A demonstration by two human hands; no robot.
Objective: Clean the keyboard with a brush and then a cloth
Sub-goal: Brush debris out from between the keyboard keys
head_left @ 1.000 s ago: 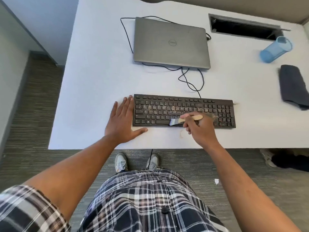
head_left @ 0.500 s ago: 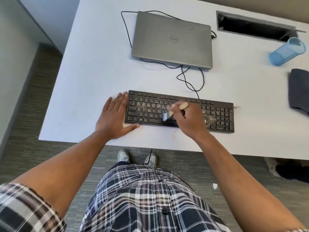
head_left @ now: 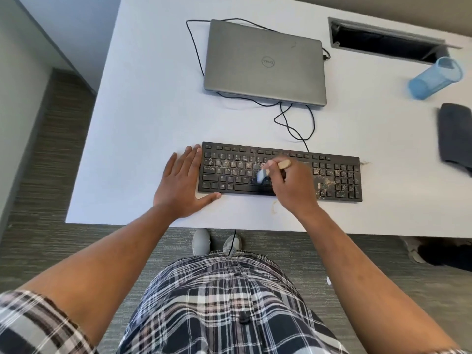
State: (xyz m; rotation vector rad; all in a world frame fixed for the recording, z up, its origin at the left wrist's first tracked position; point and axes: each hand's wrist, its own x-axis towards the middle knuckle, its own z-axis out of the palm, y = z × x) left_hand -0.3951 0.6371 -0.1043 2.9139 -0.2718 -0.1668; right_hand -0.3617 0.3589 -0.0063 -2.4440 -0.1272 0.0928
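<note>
Two hands busy: left hand (head_left: 181,186) flat, bracing keyboard (head_left: 339,176) left end; right hand (head_left: 291,185) grips brush (head_left: 277,166). Sweep crumbs rightward with short light strokes, keeping keyboard pinned.

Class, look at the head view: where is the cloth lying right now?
The cloth lies untouched at the desk's far right edge, just below the tipped blue cup, right of the keyboard.

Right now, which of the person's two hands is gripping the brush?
The right hand, curled round the brush over the keyboard; the left hand lies flat at the keyboard's left end.
</note>
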